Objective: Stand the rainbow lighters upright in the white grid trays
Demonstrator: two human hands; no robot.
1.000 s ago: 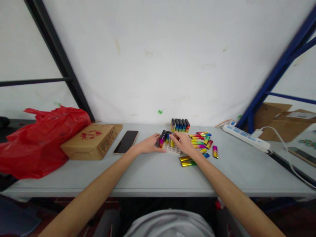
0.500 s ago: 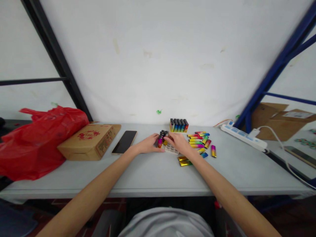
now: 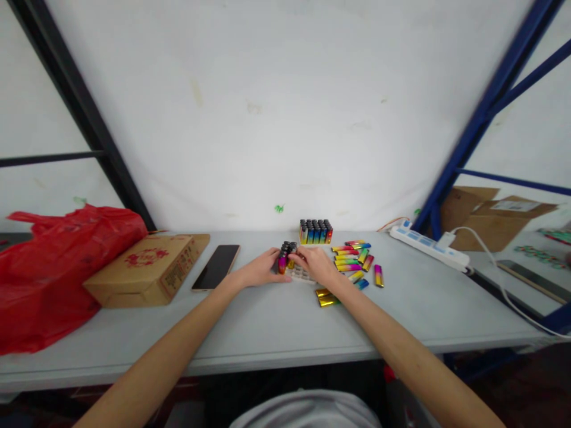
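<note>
A small white tray point(image 3: 301, 273) with rows of slots lies on the table in front of me. At its left end several lighters point(image 3: 282, 261) with black tops and shiny purple and gold bodies stand upright. My left hand point(image 3: 260, 268) curls around this end, its thumb along the tray's front edge and its fingers against the lighters. Over the tray, my right hand point(image 3: 316, 264) pinches a gold lighter point(image 3: 291, 262) beside the standing ones; its fingers partly hide it. Just behind stands a block of upright multicoloured lighters point(image 3: 316, 232).
Loose shiny coloured lighter bodies point(image 3: 348, 267) lie right of the tray. A phone point(image 3: 216, 267), a cardboard box point(image 3: 143, 267) and a red plastic bag point(image 3: 57, 273) are on the left. At the right are a white power strip point(image 3: 428, 247) and an open carton point(image 3: 486, 220).
The whole view has shifted, so everything sits slightly lower and further left. Both hands stay at the tray, with the right fingers still close to the standing lighters.
</note>
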